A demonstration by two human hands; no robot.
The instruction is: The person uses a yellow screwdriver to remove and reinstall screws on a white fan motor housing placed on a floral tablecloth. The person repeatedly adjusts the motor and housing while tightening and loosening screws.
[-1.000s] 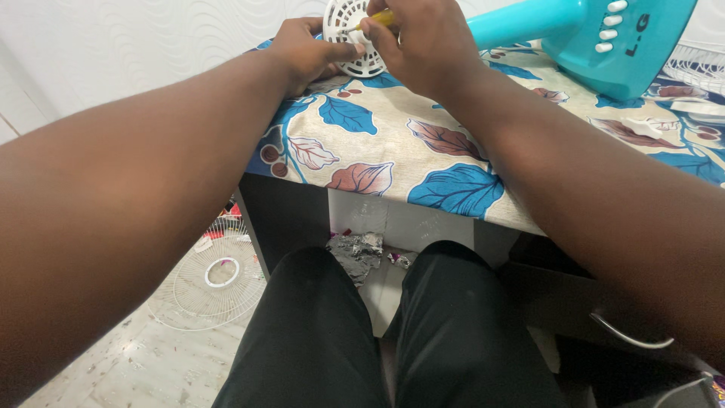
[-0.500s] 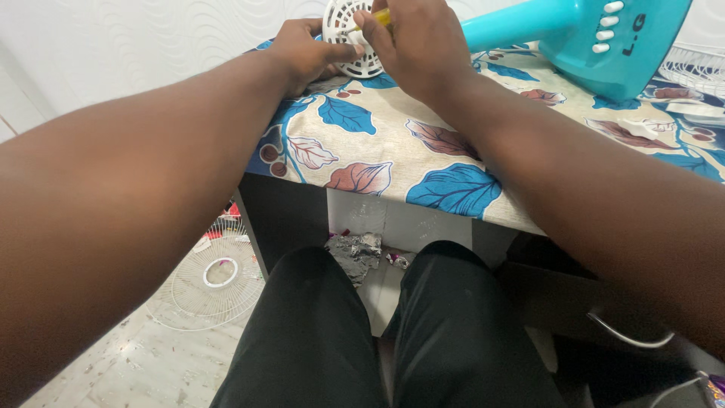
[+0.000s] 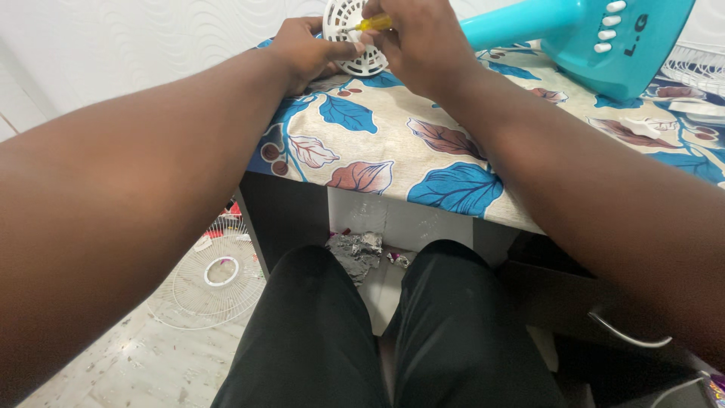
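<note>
black-trousered knees nearest, below tabletop (image 3: pixel 423 162) edge | wire fan guard (image 3: pixel 215 283) on floor, left of tabletop | left hand (image 3: pixel 306 53) closed on white vented disc (image 3: pixel 349 34) at tabletop's far edge | right hand (image 3: pixel 423 41) gripping yellow screwdriver (image 3: pixel 375 23), tip at disc, barely shifted from a second ago, so same work continues | teal fan base (image 3: pixel 596 38) right of disc

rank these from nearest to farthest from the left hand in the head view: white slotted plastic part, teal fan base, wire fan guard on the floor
From the left hand:
1. White slotted plastic part: touching the hand's fingers, at the table's far edge.
2. Teal fan base: off to the right on the flowered tablecloth, past the right hand.
3. Wire fan guard: down on the floor, below left of the table.
</note>
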